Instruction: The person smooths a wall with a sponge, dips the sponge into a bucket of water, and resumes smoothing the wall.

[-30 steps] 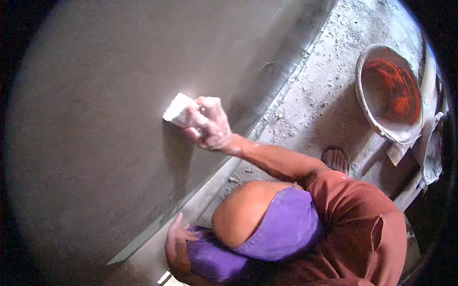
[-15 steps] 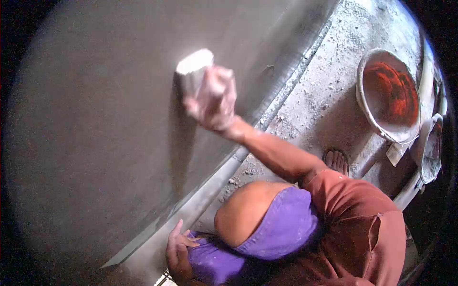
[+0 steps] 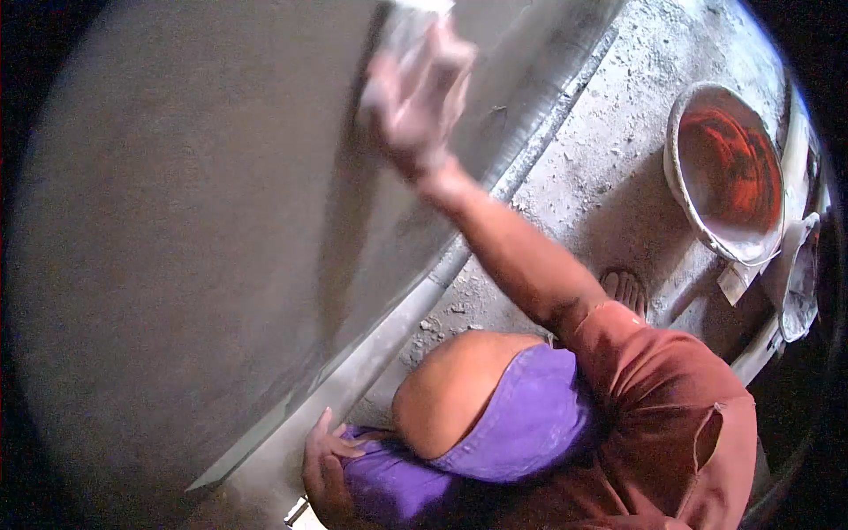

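Observation:
My right hand is raised against the grey wall, its fingers around a pale block-like tool that lies on the wall surface near the top of the view. Motion blurs the hand and the tool. At the bottom, my left hand rests by my knee on the purple cloth, fingers apart, with nothing seen in it. Part of that hand is hidden at the lower edge.
A round basin with an orange-red inside stands on the dusty floor at the right. Beside it is a second, smaller container. Rubble lies along the wall's base. My foot is on the floor.
My right hand has moved up and slightly right along the wall with the pale tool, and the arm is stretched further. My left hand has hardly moved.

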Tool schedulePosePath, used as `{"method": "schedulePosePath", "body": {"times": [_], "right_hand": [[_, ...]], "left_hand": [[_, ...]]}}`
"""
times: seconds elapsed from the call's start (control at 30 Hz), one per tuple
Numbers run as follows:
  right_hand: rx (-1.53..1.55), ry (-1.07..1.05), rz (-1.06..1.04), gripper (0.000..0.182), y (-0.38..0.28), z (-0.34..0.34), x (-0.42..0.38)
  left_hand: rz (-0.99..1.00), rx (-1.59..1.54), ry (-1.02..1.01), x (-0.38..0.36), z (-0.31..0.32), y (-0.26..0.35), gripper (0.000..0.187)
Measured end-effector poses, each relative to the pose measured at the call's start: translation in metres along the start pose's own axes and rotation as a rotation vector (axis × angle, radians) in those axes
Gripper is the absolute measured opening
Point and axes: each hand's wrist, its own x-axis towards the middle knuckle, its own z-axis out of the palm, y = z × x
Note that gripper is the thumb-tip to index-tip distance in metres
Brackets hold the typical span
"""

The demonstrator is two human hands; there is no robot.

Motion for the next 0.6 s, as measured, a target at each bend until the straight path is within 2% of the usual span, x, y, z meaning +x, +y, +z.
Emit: {"method": "schedulePosePath", "body": {"times": [0.1,0.13,0.2,0.23,0.3,0.33,0.37,0.4,0.43,0.53,0.57,0.6], "right_hand": [[-0.164,-0.132,0.313,0.038,0.039,-0.011,0.06],[-0.081,-0.181,0.469,0.048,0.052,-0.014,0.057],[-0.05,-0.119,0.368,0.063,0.037,-0.016,0.013],[0.106,-0.125,0.357,0.072,0.011,-0.018,-0.018],[0.18,-0.14,0.189,0.084,-0.027,-0.02,-0.042],[0.095,-0.153,0.037,0.086,-0.035,-0.022,-0.037],[0.094,-0.089,-0.026,0.085,-0.022,-0.011,-0.026],[0.046,-0.104,0.032,0.081,-0.014,-0.005,-0.008],[-0.053,-0.109,0.15,0.079,0.003,0.002,0.01],[-0.277,-0.163,0.437,0.055,0.042,0.001,0.066],[-0.487,-0.221,-0.156,0.041,0.074,-0.01,0.053],[-0.007,-0.123,0.427,0.046,0.045,-0.01,0.052]], "left_hand": [[-0.013,-0.015,0.007,-0.004,-0.005,0.0,0.077],[-0.008,-0.014,0.001,-0.003,-0.004,0.001,0.077],[-0.001,-0.019,-0.032,-0.001,-0.005,0.002,0.077],[0.005,-0.023,-0.044,0.003,-0.006,0.002,0.078],[0.006,-0.021,-0.06,0.007,-0.004,0.002,0.078],[0.003,-0.019,-0.062,0.007,-0.004,0.002,0.078],[-0.003,-0.019,-0.059,0.007,-0.005,0.001,0.078],[-0.012,-0.017,-0.049,0.004,-0.005,0.001,0.079],[-0.021,-0.017,-0.037,0.002,-0.006,0.0,0.079],[-0.031,-0.023,-0.016,-0.003,-0.009,-0.002,0.08],[-0.026,-0.022,-0.014,-0.003,-0.009,-0.002,0.08],[-0.019,-0.023,-0.021,-0.003,-0.009,-0.002,0.08]]}}
